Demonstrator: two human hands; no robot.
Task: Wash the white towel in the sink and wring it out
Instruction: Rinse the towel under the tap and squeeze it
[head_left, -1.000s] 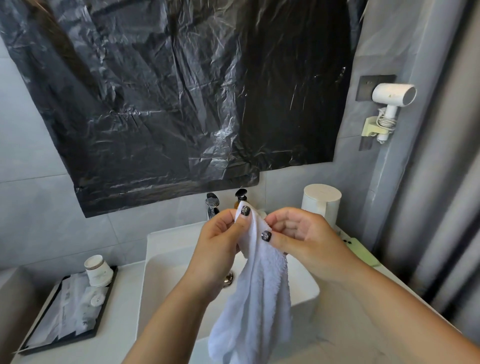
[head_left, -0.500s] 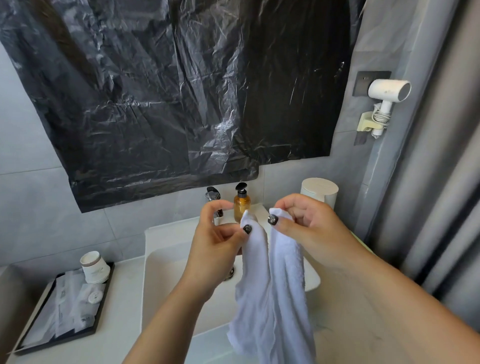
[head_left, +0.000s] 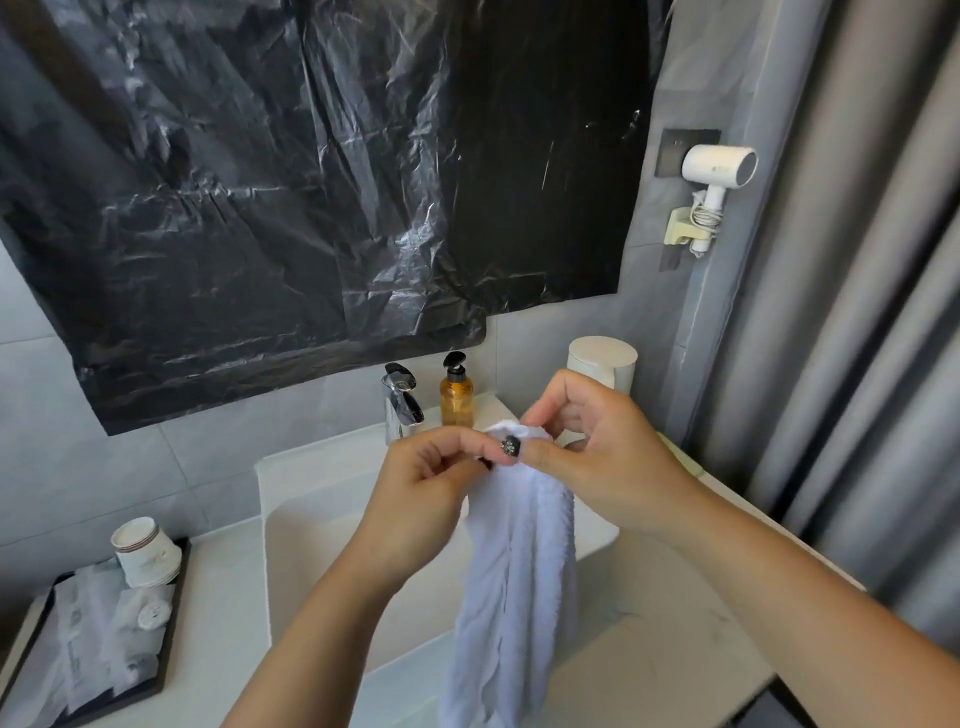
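Grip: both hands hold the top edge of the white terry-cloth towel (head_left: 519, 561). The right hand (head_left: 597, 457) pinches the bunched top corner between thumb and curled fingers; the thumbnail, dark and patterned, lies on the cloth. The left hand (head_left: 421, 499) has its fingers curled in against the same edge, just beside the right thumb; its fingertips are partly hidden by the cloth, so the exact pinch is hard to make out, but it holds the towel. The two hands touch or nearly touch at the top of the cloth.

Towel position: it hangs straight down from the hands in long loose folds, above the front part of the white rectangular basin sink (head_left: 311, 519), and its lower end runs out of the bottom of the view.

Behind the hands: a chrome lever tap (head_left: 400, 400) stands at the back rim of the sink, an amber pump bottle with a black head (head_left: 456, 395) just to its right, and a white cylindrical container (head_left: 602, 364) further right.

Pale stone worktop (head_left: 223, 623) on both sides of the sink. At left, a black tray (head_left: 171, 623) carries stacked paper cups (head_left: 145, 553) and wrapped sachets.

Wall: crumpled black plastic sheet (head_left: 311, 208) above the sink; white hair dryer in a wall holder (head_left: 711, 182) at right, beside a grey curtain (head_left: 857, 312).
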